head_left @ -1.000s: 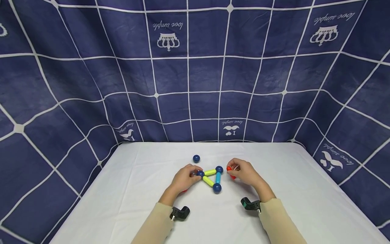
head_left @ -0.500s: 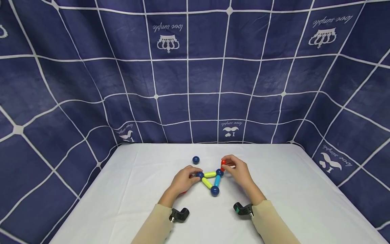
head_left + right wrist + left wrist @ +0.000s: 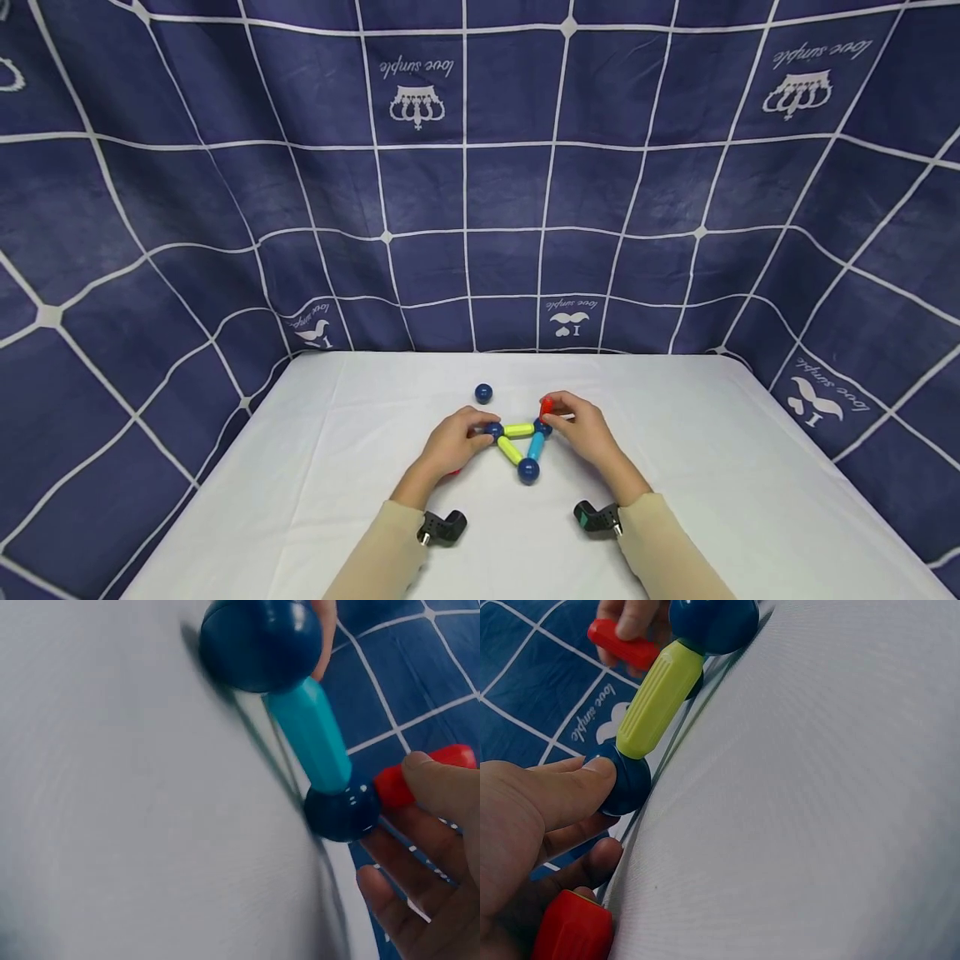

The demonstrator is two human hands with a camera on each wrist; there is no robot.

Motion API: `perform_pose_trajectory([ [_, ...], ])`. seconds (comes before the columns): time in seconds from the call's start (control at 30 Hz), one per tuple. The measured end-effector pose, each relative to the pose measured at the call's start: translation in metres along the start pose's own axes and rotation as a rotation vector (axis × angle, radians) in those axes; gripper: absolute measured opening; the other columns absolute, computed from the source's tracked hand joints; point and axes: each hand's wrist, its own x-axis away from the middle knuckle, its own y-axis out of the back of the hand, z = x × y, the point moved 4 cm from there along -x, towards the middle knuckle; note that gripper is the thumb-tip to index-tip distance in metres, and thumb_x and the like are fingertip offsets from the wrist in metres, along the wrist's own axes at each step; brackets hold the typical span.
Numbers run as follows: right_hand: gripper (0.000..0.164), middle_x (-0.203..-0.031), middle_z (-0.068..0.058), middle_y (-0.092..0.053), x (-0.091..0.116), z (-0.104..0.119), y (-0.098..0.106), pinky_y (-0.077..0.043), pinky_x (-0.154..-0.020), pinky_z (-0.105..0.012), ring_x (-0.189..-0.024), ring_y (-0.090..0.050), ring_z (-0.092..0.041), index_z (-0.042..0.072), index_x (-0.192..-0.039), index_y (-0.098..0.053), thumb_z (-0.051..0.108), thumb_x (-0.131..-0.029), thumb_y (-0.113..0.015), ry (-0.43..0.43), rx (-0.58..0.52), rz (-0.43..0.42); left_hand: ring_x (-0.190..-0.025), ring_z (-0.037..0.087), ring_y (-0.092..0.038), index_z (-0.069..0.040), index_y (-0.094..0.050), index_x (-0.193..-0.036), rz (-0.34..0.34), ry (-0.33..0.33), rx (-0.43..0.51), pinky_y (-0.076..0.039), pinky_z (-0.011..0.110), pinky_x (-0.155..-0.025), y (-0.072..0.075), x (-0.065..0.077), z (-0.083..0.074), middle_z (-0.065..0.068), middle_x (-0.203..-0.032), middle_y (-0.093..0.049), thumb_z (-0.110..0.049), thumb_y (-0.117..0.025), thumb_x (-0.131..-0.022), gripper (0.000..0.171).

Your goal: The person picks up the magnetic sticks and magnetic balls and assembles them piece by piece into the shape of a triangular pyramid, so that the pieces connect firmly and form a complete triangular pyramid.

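A flat triangle of magnetic rods and balls lies on the white table: two yellow-green rods (image 3: 511,451), one light blue rod (image 3: 536,445) and a dark blue ball at each corner. My left hand (image 3: 453,440) pinches the left corner ball (image 3: 628,780) between thumb and fingers. Under that palm shows a red rod (image 3: 573,927). My right hand (image 3: 585,427) pinches another red rod (image 3: 393,787), which stands upright with its lower end at the right corner ball (image 3: 343,812). The near corner ball (image 3: 528,471) is untouched.
A loose dark blue ball (image 3: 483,393) lies behind the triangle. The white-covered table (image 3: 360,500) ends at a blue checked curtain (image 3: 420,275) at the back and sides. Each wrist wears a small black camera (image 3: 442,527).
My right hand has moved left with its red rod, turned it upright and brought it down onto the right corner ball. The near corner shifted slightly; my left hand stayed in place.
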Motion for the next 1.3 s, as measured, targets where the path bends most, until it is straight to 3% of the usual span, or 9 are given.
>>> perform_pose_trajectory([
  [0.13, 0.019, -0.104, -0.005, -0.075, 0.0, -0.007, -0.005, -0.055, -0.091, -0.042, -0.098, -0.069, -0.02, 0.011, -0.11, -0.071, 0.014, -0.091, -0.072, -0.015, 0.028, 0.063, -0.08, 0.007, -0.052, -0.027, -0.071, -0.123, -0.008, -0.012, -0.01, -0.043, 0.025, -0.071, 0.001, -0.001, -0.001, -0.006, -0.108, -0.067, -0.022, -0.073, -0.091, 0.032],
  [0.33, 0.016, -0.103, -0.004, -0.075, -0.001, -0.012, -0.006, -0.055, -0.091, -0.042, -0.096, -0.069, -0.019, 0.012, -0.107, -0.073, 0.015, -0.091, -0.072, -0.031, 0.03, 0.077, -0.078, 0.007, -0.052, -0.024, -0.071, -0.124, -0.028, -0.032, -0.025, -0.042, 0.024, -0.069, 0.002, -0.003, -0.005, -0.005, -0.105, -0.067, -0.021, -0.072, -0.092, 0.033],
  [0.67, 0.015, -0.097, -0.003, -0.075, 0.004, -0.012, -0.008, -0.055, -0.085, -0.037, -0.088, -0.068, -0.015, 0.011, -0.102, -0.072, 0.015, -0.088, -0.075, -0.003, 0.056, 0.059, -0.079, 0.009, -0.053, -0.02, -0.07, -0.124, -0.054, 0.033, -0.009, -0.043, 0.026, -0.069, 0.001, 0.0, -0.004, -0.002, -0.101, -0.067, -0.02, -0.072, -0.092, 0.032],
  [0.87, 0.015, -0.094, -0.002, -0.073, 0.005, -0.015, -0.008, -0.054, -0.08, -0.03, -0.084, -0.066, -0.012, 0.012, -0.098, -0.069, 0.016, -0.086, -0.077, -0.004, 0.054, 0.042, -0.092, 0.013, -0.063, -0.017, -0.068, -0.123, -0.095, 0.101, 0.155, -0.052, 0.029, -0.079, 0.005, -0.002, -0.001, 0.003, -0.11, -0.067, -0.017, -0.066, -0.096, 0.028],
  [1.13, 0.018, -0.094, -0.003, -0.072, 0.005, -0.016, -0.006, -0.052, -0.077, -0.027, -0.083, -0.063, -0.011, 0.01, -0.097, -0.068, 0.017, -0.085, -0.079, -0.018, 0.034, 0.05, -0.073, 0.015, -0.06, -0.012, -0.069, -0.122, -0.119, 0.161, 0.407, -0.049, 0.024, -0.061, 0.02, -0.004, 0.001, 0.009, -0.099, -0.063, -0.012, -0.061, -0.098, 0.025],
  [1.23, 0.018, -0.093, -0.003, -0.072, 0.005, -0.016, -0.006, -0.051, -0.076, -0.025, -0.082, -0.063, -0.011, 0.01, -0.096, -0.068, 0.016, -0.085, -0.079, -0.005, 0.027, 0.051, -0.073, 0.02, -0.062, -0.01, -0.068, -0.123, -0.108, 0.166, 0.425, -0.049, 0.025, -0.059, 0.028, -0.004, 0.004, 0.009, -0.098, -0.064, -0.013, -0.062, -0.097, 0.027],
  [1.3, 0.017, -0.093, -0.003, -0.072, 0.006, -0.017, -0.007, -0.052, -0.075, -0.024, -0.081, -0.063, -0.011, 0.009, -0.096, -0.067, 0.016, -0.085, -0.079, 0.002, 0.024, 0.053, -0.076, 0.02, -0.063, -0.01, -0.068, -0.122, -0.08, 0.166, 0.385, -0.049, 0.026, -0.061, 0.033, -0.003, 0.008, 0.007, -0.099, -0.065, -0.015, -0.063, -0.097, 0.027],
])
